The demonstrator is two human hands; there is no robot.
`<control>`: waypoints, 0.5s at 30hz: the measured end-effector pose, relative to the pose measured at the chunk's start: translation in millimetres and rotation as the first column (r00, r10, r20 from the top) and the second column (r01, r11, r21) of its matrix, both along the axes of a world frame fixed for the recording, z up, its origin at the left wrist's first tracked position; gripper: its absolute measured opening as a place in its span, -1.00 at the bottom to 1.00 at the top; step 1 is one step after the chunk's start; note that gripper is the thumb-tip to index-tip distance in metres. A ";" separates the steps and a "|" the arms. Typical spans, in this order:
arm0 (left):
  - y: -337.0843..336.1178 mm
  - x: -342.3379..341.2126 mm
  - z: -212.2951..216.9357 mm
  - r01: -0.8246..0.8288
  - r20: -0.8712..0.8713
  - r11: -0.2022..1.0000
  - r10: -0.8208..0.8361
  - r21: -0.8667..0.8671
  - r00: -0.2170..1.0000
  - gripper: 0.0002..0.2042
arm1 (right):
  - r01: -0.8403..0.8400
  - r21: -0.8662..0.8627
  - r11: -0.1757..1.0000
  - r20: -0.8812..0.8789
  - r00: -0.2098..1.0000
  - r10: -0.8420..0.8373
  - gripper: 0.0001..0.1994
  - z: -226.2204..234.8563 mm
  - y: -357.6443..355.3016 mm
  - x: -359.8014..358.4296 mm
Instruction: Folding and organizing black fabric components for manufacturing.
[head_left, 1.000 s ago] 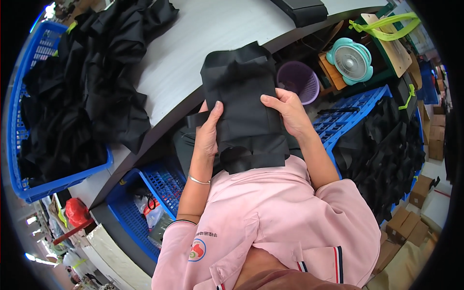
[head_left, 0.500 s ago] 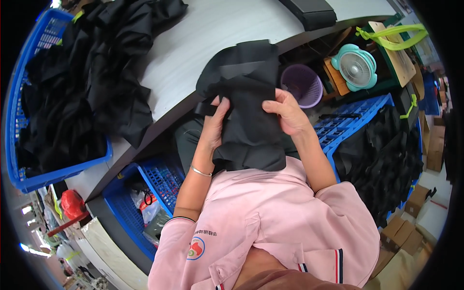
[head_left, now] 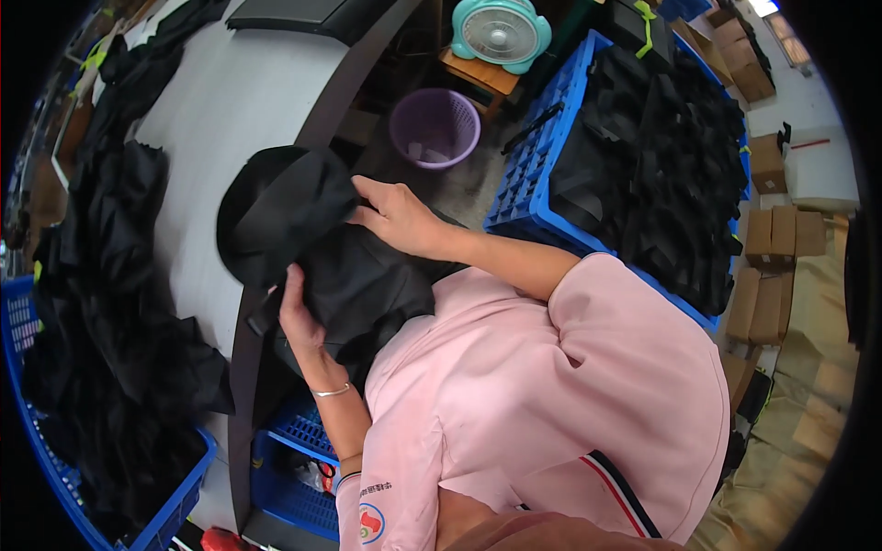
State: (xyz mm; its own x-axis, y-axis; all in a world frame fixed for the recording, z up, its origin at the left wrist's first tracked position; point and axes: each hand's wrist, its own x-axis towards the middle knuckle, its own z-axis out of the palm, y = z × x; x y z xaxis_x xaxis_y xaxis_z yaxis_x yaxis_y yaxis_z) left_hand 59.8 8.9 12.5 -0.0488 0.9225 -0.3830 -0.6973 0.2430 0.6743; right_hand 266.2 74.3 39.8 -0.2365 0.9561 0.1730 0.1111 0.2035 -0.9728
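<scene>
A black fabric piece lies across my lap and rises toward the table edge, its far end a rounded, curved panel. My right hand pinches its right side between thumb and fingers. From below left, my left hand grips the lower edge, thumb on top and most fingers hidden behind the cloth. A short black strap hangs beside the left hand.
Heaped black fabric fills a blue basket on the left, by the white table. On the right stands a blue crate of black pieces. Beyond are a purple bin, a teal fan and cardboard boxes.
My body and view have turned right. The fabric piece, upright and flat before, is now tilted left with its far end folded over. My right hand has moved up along its edge.
</scene>
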 end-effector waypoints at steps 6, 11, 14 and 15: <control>24.3 39.9 -12.5 0.139 0.143 0.986 -0.126 -0.088 0.982 -0.58 | -0.196 -0.242 0.950 -0.240 0.961 0.136 -0.77 15.2 -13.0 25.5; 27.5 75.8 -9.0 0.367 0.215 0.930 -0.358 -0.006 0.909 -0.50 | 0.086 -0.282 0.955 -0.115 0.986 -0.123 -0.84 -24.0 -13.9 107.3; 26.6 96.7 -11.4 0.440 -0.166 0.897 -0.427 0.050 0.889 -0.50 | 0.298 -0.327 0.897 0.032 0.952 -0.304 -0.81 6.5 -35.2 183.8; 28.4 104.8 -4.0 0.515 -0.254 0.853 -0.482 0.083 0.839 -0.50 | 0.404 -0.308 0.862 0.109 0.915 -0.390 -0.78 21.2 -48.2 214.7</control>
